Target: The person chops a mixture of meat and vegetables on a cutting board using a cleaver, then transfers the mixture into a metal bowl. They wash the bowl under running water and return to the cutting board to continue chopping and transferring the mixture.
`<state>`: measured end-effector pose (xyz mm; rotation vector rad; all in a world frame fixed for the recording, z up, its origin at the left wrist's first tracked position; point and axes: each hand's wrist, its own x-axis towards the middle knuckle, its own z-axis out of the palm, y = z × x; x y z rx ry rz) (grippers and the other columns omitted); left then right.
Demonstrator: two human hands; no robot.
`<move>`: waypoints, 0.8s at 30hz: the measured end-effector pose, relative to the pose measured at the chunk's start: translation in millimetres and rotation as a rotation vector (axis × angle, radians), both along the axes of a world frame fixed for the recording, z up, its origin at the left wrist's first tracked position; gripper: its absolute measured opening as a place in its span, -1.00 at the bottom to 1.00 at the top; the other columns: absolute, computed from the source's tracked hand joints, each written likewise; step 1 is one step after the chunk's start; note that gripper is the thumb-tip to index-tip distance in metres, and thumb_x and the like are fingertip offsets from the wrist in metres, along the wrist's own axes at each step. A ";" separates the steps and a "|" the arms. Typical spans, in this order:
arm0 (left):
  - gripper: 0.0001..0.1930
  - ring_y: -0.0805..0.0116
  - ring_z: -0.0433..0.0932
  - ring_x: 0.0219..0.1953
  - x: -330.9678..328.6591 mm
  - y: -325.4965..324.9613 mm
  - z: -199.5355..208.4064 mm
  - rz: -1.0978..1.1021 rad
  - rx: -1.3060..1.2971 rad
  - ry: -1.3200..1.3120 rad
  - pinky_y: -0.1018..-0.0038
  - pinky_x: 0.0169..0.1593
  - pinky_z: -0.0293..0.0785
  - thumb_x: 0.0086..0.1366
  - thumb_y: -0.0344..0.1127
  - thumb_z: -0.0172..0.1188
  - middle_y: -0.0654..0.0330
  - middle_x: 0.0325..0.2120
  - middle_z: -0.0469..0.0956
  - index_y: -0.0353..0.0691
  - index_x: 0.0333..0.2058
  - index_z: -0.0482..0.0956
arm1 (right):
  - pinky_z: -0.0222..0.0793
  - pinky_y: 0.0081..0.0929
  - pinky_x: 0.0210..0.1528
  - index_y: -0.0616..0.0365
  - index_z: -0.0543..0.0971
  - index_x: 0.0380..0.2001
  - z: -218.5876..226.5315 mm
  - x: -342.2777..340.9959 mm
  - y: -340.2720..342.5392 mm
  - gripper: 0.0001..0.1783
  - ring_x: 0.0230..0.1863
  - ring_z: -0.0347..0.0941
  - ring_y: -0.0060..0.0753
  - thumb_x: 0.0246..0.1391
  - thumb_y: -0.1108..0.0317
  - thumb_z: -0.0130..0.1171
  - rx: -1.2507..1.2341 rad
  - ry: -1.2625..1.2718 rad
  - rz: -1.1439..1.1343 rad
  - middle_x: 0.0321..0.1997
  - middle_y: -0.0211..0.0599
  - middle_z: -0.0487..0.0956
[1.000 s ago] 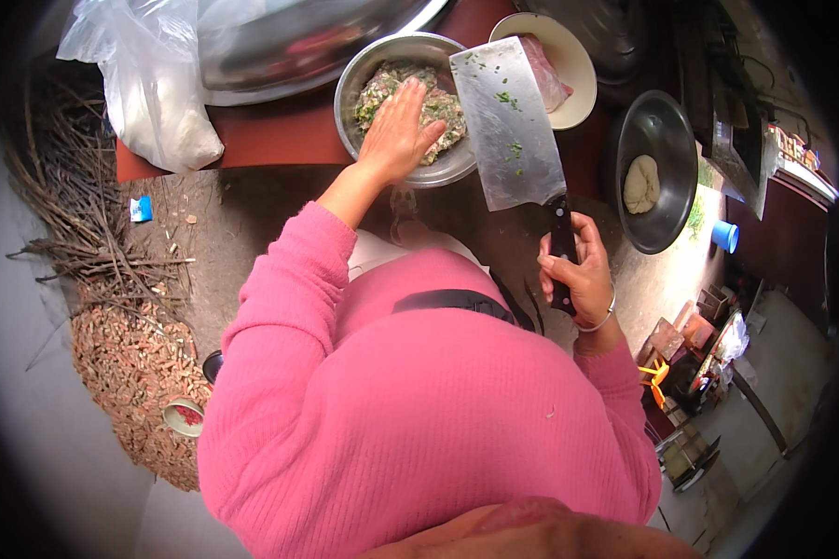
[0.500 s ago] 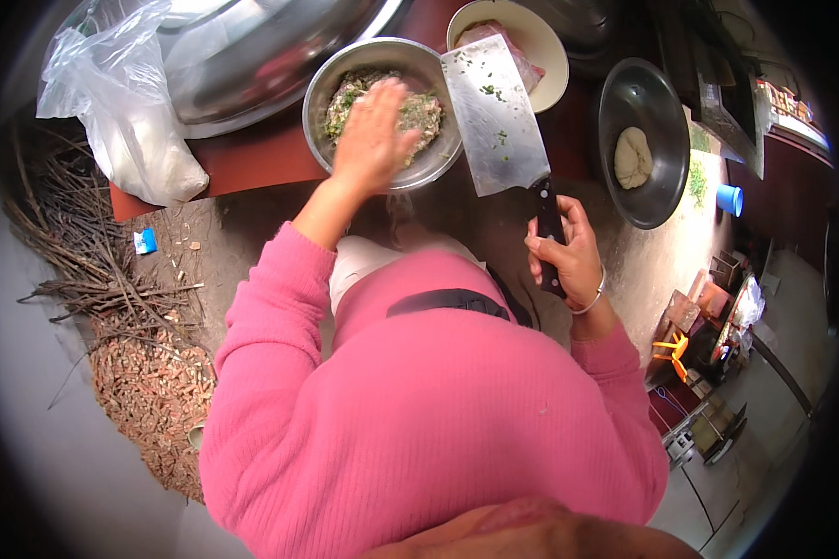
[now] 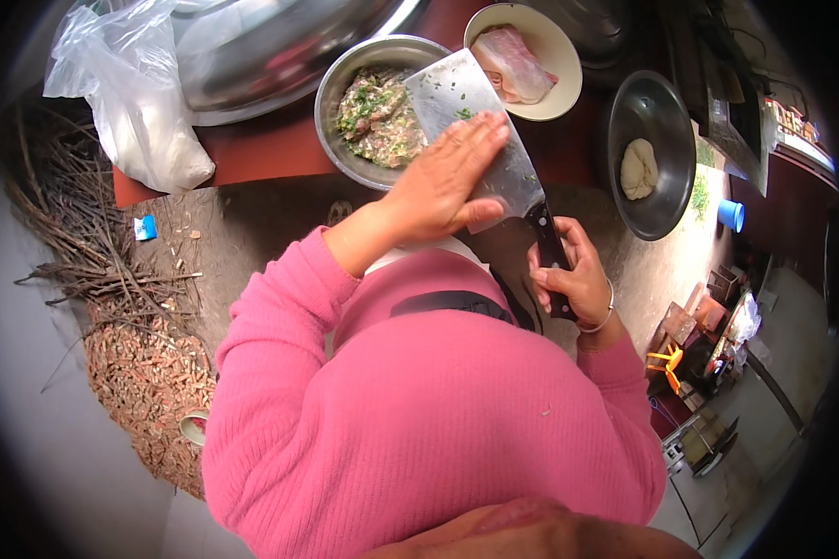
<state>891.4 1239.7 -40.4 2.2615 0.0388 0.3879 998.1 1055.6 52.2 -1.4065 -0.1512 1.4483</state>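
Observation:
A cleaver (image 3: 438, 88) with a broad steel blade and a dark riveted handle is gripped by my right hand (image 3: 573, 270). Its blade slants up and left, its far corner over the rim of a steel bowl (image 3: 324, 112). Green chopped bits cling to the metal. My left hand (image 3: 452, 172) lies flat across the blade with its fingers stretched out. Inside the steel bowl is minced meat mixed with chopped greens (image 3: 373, 112). Behind the cleaver stands a cream bowl (image 3: 569, 70) holding a piece of raw meat (image 3: 513, 63).
A dark oval bowl (image 3: 657, 219) with a lump of dough (image 3: 638, 170) is at the right. A plastic bag (image 3: 149, 112) with something white hangs over the red table (image 3: 280, 163) edge, beside a large metal basin (image 3: 252, 56). Sticks (image 3: 93, 252) lie on the floor at left.
My left hand has moved right, from over the minced meat onto the blade. The cleaver has tilted further left, toward the steel bowl, uncovering more of the raw meat.

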 end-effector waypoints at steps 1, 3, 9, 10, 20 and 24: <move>-0.25 0.10 -0.14 0.20 0.4 4.8 -4.0 0.044 0.002 -0.005 0.30 0.19 -0.22 0.13 0.13 -0.19 -0.05 0.13 -0.08 -0.35 0.11 -0.08 | 0.18 -0.68 -0.76 0.24 0.13 -0.16 0.7 -0.6 -0.9 -0.49 -0.74 0.26 -0.57 -0.23 0.60 0.06 -0.004 -0.007 -0.006 -0.51 -0.25 0.34; -0.26 0.08 -0.11 0.19 1.0 14.2 -15.7 0.130 0.006 -0.016 0.29 0.19 -0.20 0.11 0.12 -0.13 -0.07 0.11 -0.04 -0.36 0.09 -0.05 | 0.15 -0.69 -0.81 0.20 0.12 -0.15 1.7 -1.7 -3.1 -0.47 -0.77 0.24 -0.55 -0.26 0.59 0.07 -0.015 -0.020 -0.023 -0.53 -0.24 0.33; -0.32 0.08 -0.01 0.15 -2.5 51.3 -74.6 0.454 -0.250 0.318 0.34 0.18 -0.15 0.16 0.05 -0.19 -0.12 0.09 0.01 -0.40 0.08 -0.02 | 0.20 -0.69 -0.76 0.21 0.14 -0.18 3.7 0.8 -11.6 -0.52 -0.73 0.27 -0.57 -0.23 0.62 0.04 -0.107 -0.028 -0.034 -0.50 -0.27 0.35; -0.31 0.11 -0.01 0.16 -7.5 50.9 -81.7 0.521 -0.104 0.392 0.34 0.18 -0.15 0.15 0.09 -0.20 -0.10 0.08 0.03 -0.40 0.06 0.02 | 0.20 -0.69 -0.77 0.21 0.14 -0.18 3.3 1.6 -13.0 -0.52 -0.73 0.27 -0.58 -0.23 0.62 0.04 -0.097 -0.039 -0.045 -0.50 -0.27 0.35; -0.32 0.13 0.02 0.15 -12.4 44.6 -84.2 0.417 0.165 0.532 0.31 0.17 -0.10 0.09 0.00 -0.02 -0.08 0.06 0.08 -0.40 0.03 0.07 | 0.21 -0.71 -0.82 0.18 0.15 -0.15 -4.2 4.7 -22.4 -0.49 -0.76 0.26 -0.58 -0.24 0.59 0.05 -0.079 -0.130 -0.162 -0.49 -0.24 0.34; -0.36 0.14 0.00 0.16 -14.8 35.1 -80.2 0.414 0.255 0.404 0.29 0.16 -0.09 0.09 -0.03 -0.02 -0.02 0.09 0.06 -0.31 0.05 0.08 | 0.21 -0.70 -0.81 0.19 0.15 -0.18 -5.2 7.0 -22.5 -0.52 -0.75 0.27 -0.58 -0.24 0.61 0.03 -0.056 -0.121 -0.193 -0.50 -0.26 0.36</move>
